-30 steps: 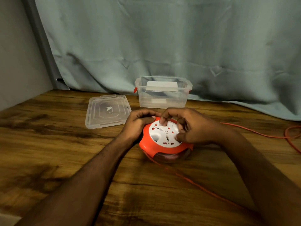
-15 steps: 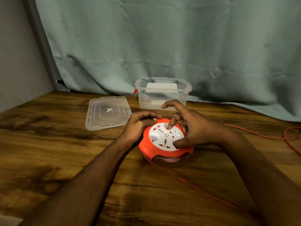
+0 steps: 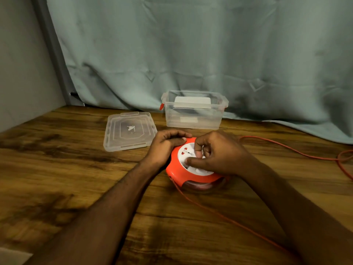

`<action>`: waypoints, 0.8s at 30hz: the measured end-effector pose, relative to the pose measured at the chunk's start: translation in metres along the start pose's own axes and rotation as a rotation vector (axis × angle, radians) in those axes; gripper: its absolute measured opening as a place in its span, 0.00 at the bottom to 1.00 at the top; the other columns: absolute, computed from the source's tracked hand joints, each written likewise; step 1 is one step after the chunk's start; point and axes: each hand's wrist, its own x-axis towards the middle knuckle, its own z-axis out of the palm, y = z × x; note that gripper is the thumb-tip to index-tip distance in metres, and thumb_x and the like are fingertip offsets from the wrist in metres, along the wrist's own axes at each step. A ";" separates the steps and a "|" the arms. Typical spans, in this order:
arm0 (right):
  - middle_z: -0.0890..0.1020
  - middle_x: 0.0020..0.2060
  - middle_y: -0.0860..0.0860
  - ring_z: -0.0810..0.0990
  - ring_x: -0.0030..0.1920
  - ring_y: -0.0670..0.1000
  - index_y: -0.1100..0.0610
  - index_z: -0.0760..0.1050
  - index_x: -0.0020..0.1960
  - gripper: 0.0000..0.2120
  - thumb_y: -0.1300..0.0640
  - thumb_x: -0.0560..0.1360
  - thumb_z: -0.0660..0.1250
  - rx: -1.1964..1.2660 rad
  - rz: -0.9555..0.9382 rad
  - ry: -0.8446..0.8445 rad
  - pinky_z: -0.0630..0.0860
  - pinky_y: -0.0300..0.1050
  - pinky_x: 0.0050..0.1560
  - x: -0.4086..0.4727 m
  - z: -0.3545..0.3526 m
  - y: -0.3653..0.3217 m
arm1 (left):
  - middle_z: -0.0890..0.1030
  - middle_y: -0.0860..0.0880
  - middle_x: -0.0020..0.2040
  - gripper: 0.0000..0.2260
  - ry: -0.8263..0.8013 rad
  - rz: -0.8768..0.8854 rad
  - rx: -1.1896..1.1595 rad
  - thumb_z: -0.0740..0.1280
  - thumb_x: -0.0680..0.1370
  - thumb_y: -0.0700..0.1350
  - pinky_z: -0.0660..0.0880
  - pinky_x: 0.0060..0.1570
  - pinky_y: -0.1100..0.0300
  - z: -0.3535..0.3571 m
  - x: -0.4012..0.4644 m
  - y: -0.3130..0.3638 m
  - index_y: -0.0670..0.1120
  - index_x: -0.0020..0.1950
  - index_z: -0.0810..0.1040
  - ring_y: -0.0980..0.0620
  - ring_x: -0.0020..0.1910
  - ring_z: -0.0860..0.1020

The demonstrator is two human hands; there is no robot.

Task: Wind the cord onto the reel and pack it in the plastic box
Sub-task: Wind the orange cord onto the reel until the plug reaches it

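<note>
Left hand grips the reel by its far-left rim, fingers curled over the orange edge. Right hand sits on the reel's white socket face, thumb and curled fingers pinching at it; exact hold unclear. Reel rests on the wooden counter. Orange cord trails from the reel's near side, more loops right of it. Plastic box stands open just behind the reel; lid lies behind-left.

Two hands, one reel, one cord, one plastic box, one lid
</note>
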 end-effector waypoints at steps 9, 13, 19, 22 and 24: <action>0.84 0.44 0.42 0.77 0.33 0.41 0.41 0.78 0.54 0.17 0.55 0.68 0.76 0.104 -0.083 -0.051 0.76 0.45 0.34 0.001 -0.014 0.016 | 0.84 0.34 0.50 0.11 0.044 0.003 -0.012 0.63 0.75 0.27 0.80 0.48 0.54 0.002 -0.004 0.005 0.32 0.54 0.82 0.42 0.47 0.82; 0.83 0.57 0.41 0.77 0.33 0.30 0.41 0.77 0.62 0.30 0.62 0.66 0.79 0.188 -0.076 -0.203 0.69 0.31 0.29 0.003 -0.020 0.031 | 0.84 0.37 0.49 0.11 0.046 -0.008 0.000 0.64 0.75 0.28 0.80 0.47 0.54 0.002 -0.004 0.005 0.36 0.51 0.83 0.44 0.45 0.82; 0.81 0.61 0.36 0.81 0.52 0.39 0.34 0.63 0.77 0.45 0.56 0.67 0.81 0.127 -0.055 -0.241 0.82 0.40 0.44 0.004 -0.020 0.032 | 0.86 0.42 0.47 0.11 0.016 0.001 -0.018 0.63 0.77 0.28 0.81 0.45 0.57 0.003 -0.005 0.007 0.35 0.53 0.83 0.48 0.43 0.84; 0.82 0.56 0.37 0.80 0.48 0.39 0.32 0.59 0.76 0.49 0.55 0.66 0.83 0.152 -0.040 -0.228 0.79 0.38 0.42 0.001 -0.021 0.030 | 0.85 0.39 0.49 0.11 0.038 0.010 -0.007 0.63 0.76 0.28 0.80 0.47 0.58 0.002 -0.004 0.005 0.33 0.54 0.82 0.47 0.46 0.83; 0.82 0.52 0.41 0.79 0.43 0.39 0.31 0.58 0.74 0.47 0.49 0.65 0.84 0.132 -0.025 -0.210 0.78 0.39 0.40 -0.002 -0.021 0.026 | 0.84 0.38 0.50 0.11 0.043 0.007 0.001 0.64 0.76 0.28 0.80 0.46 0.59 0.003 -0.005 0.005 0.32 0.54 0.82 0.47 0.45 0.83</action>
